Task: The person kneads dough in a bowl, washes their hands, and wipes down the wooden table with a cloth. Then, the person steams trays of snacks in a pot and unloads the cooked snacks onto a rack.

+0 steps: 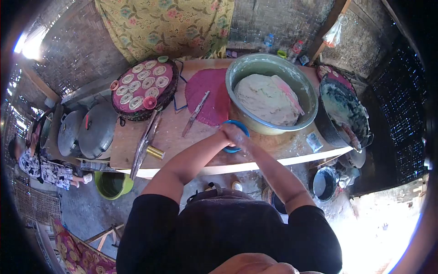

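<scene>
My left hand [225,129] and my right hand [238,137] press together, one over the other, above a small blue bowl [245,127] at the table's front. Their fingers look closed; anything between them is hidden. Just behind the bowl lies a flat magenta cloth [205,82] with a long thin tool [196,114] across it. To the right, a large metal basin [271,129] holds a big mass of pale dough [262,98], and a pink scraper-like tool [289,96] rests on the dough.
A round tray [119,102] carries several coiled dough pieces [148,82] on the table's left. Near it lie dark sticks [145,141] and a gold cylinder [155,152]. A dark pan [342,105] stands right. Below is a green tub [112,196]; another person [43,166] is far left.
</scene>
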A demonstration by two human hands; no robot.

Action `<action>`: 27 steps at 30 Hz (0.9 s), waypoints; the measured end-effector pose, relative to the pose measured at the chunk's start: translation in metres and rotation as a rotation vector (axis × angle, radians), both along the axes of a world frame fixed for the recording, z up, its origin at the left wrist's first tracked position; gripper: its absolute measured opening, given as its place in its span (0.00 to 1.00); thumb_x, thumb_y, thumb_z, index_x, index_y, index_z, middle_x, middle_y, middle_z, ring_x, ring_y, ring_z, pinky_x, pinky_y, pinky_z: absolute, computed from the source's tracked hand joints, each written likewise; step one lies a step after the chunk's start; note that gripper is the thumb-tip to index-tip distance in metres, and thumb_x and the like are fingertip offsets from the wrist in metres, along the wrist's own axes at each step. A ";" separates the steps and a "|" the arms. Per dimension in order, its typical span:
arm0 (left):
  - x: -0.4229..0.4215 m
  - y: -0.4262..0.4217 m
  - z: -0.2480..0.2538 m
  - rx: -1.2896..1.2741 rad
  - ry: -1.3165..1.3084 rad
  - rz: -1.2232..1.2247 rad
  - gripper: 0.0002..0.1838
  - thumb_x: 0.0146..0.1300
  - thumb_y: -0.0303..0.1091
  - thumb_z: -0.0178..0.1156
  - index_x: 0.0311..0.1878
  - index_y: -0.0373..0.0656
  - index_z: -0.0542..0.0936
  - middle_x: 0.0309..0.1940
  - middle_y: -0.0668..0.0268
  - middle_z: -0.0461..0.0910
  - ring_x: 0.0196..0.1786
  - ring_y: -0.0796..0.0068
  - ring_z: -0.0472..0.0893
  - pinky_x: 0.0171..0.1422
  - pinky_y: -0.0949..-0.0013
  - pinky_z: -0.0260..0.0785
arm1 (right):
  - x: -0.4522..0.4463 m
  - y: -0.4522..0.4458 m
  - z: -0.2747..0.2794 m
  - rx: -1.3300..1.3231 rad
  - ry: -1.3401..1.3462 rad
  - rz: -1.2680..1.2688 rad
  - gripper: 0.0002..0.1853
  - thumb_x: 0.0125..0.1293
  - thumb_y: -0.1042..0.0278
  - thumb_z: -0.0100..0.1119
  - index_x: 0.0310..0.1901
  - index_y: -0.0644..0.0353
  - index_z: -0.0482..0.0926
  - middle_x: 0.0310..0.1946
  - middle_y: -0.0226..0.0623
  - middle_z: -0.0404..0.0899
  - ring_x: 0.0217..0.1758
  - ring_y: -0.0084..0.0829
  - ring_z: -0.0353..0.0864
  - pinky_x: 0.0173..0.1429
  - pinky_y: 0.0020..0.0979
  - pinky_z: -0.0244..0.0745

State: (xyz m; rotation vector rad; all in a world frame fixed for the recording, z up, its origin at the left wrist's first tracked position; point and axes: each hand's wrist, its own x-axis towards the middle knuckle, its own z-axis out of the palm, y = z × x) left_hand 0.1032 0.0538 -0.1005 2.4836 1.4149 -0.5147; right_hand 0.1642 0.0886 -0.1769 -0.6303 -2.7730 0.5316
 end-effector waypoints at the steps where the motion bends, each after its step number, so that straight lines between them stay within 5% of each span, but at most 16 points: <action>1: -0.001 -0.001 -0.008 -0.006 -0.011 0.032 0.13 0.64 0.35 0.52 0.47 0.43 0.81 0.44 0.55 0.82 0.47 0.58 0.81 0.53 0.56 0.72 | 0.003 -0.032 0.036 0.156 0.141 0.025 0.10 0.55 0.67 0.54 0.37 0.56 0.81 0.34 0.41 0.81 0.41 0.40 0.82 0.47 0.42 0.75; 4: -0.003 -0.001 -0.018 -0.025 -0.036 0.093 0.13 0.64 0.35 0.52 0.46 0.43 0.81 0.43 0.55 0.82 0.45 0.58 0.82 0.52 0.56 0.72 | 0.002 -0.034 0.039 0.151 0.106 -0.069 0.11 0.55 0.71 0.52 0.39 0.57 0.81 0.38 0.42 0.82 0.43 0.40 0.82 0.48 0.43 0.75; 7: -0.005 -0.002 -0.016 -0.041 -0.057 0.117 0.13 0.64 0.34 0.51 0.45 0.42 0.81 0.42 0.55 0.83 0.44 0.58 0.82 0.50 0.55 0.73 | 0.019 -0.006 0.044 -0.952 0.054 -0.492 0.15 0.64 0.63 0.52 0.47 0.59 0.80 0.42 0.44 0.83 0.46 0.36 0.82 0.52 0.39 0.75; 8: -0.007 -0.002 -0.013 -0.047 -0.066 0.121 0.13 0.64 0.34 0.51 0.45 0.42 0.81 0.42 0.54 0.83 0.43 0.58 0.82 0.50 0.55 0.73 | 0.021 0.005 0.034 -0.955 0.055 -0.490 0.15 0.64 0.63 0.52 0.47 0.59 0.80 0.42 0.44 0.83 0.46 0.36 0.82 0.52 0.39 0.75; 11: -0.014 -0.008 0.000 -0.064 -0.120 0.130 0.12 0.64 0.33 0.51 0.44 0.41 0.81 0.41 0.54 0.83 0.42 0.58 0.83 0.48 0.55 0.74 | 0.018 0.037 -0.012 -1.583 0.097 -0.647 0.14 0.64 0.66 0.46 0.46 0.57 0.80 0.40 0.41 0.83 0.45 0.38 0.82 0.48 0.47 0.76; 15: -0.025 -0.021 0.029 -0.075 -0.246 0.164 0.12 0.64 0.32 0.50 0.43 0.40 0.81 0.39 0.53 0.83 0.40 0.57 0.83 0.47 0.55 0.74 | 0.007 0.046 -0.033 -1.519 0.097 -0.631 0.14 0.63 0.66 0.47 0.45 0.57 0.80 0.40 0.41 0.83 0.45 0.38 0.82 0.49 0.46 0.75; 18: -0.027 -0.039 0.063 -0.021 -0.406 0.230 0.12 0.64 0.30 0.50 0.41 0.38 0.81 0.37 0.53 0.83 0.36 0.56 0.84 0.42 0.54 0.75 | 0.004 0.034 -0.012 -1.166 0.057 -0.544 0.13 0.63 0.66 0.47 0.44 0.57 0.80 0.40 0.41 0.82 0.46 0.39 0.81 0.49 0.46 0.75; 19: -0.025 -0.048 0.073 -0.055 -0.758 0.391 0.11 0.64 0.29 0.50 0.41 0.37 0.81 0.35 0.53 0.83 0.34 0.55 0.83 0.39 0.54 0.75 | 0.003 0.026 -0.002 -0.965 0.039 -0.500 0.13 0.63 0.66 0.47 0.44 0.57 0.80 0.40 0.42 0.82 0.46 0.39 0.81 0.49 0.46 0.74; 22: 0.000 -0.076 0.084 0.050 -0.887 0.525 0.09 0.66 0.28 0.49 0.40 0.37 0.79 0.34 0.58 0.82 0.39 0.56 0.83 0.46 0.55 0.73 | 0.006 -0.008 0.022 -0.434 0.054 -0.387 0.13 0.62 0.66 0.47 0.43 0.57 0.80 0.40 0.42 0.82 0.46 0.40 0.81 0.50 0.46 0.73; 23: 0.013 -0.081 0.073 0.497 -0.921 0.376 0.08 0.66 0.29 0.50 0.39 0.38 0.78 0.35 0.60 0.82 0.44 0.58 0.81 0.54 0.54 0.69 | 0.009 -0.016 0.028 -0.360 0.060 -0.370 0.13 0.62 0.66 0.48 0.43 0.57 0.80 0.40 0.42 0.82 0.46 0.40 0.81 0.50 0.46 0.73; 25: 0.015 -0.078 0.054 0.738 -0.956 0.290 0.07 0.65 0.31 0.52 0.38 0.44 0.80 0.37 0.64 0.81 0.56 0.62 0.75 0.69 0.52 0.52 | 0.014 -0.024 0.038 -0.351 0.055 -0.376 0.12 0.62 0.66 0.48 0.42 0.57 0.80 0.40 0.42 0.82 0.46 0.40 0.80 0.51 0.46 0.72; 26: 0.008 -0.074 0.057 0.736 -0.959 0.292 0.07 0.65 0.31 0.52 0.38 0.44 0.80 0.37 0.64 0.81 0.56 0.62 0.75 0.69 0.52 0.52 | 0.017 -0.022 0.038 -0.395 0.046 -0.395 0.12 0.62 0.66 0.48 0.42 0.58 0.80 0.40 0.42 0.81 0.46 0.40 0.80 0.51 0.46 0.72; 27: -0.005 -0.070 0.061 0.423 -1.153 0.449 0.08 0.65 0.34 0.52 0.37 0.43 0.80 0.36 0.61 0.81 0.49 0.61 0.77 0.62 0.52 0.58 | 0.023 -0.021 0.038 -0.443 0.035 -0.414 0.12 0.62 0.66 0.48 0.42 0.58 0.80 0.40 0.42 0.81 0.46 0.40 0.80 0.51 0.45 0.72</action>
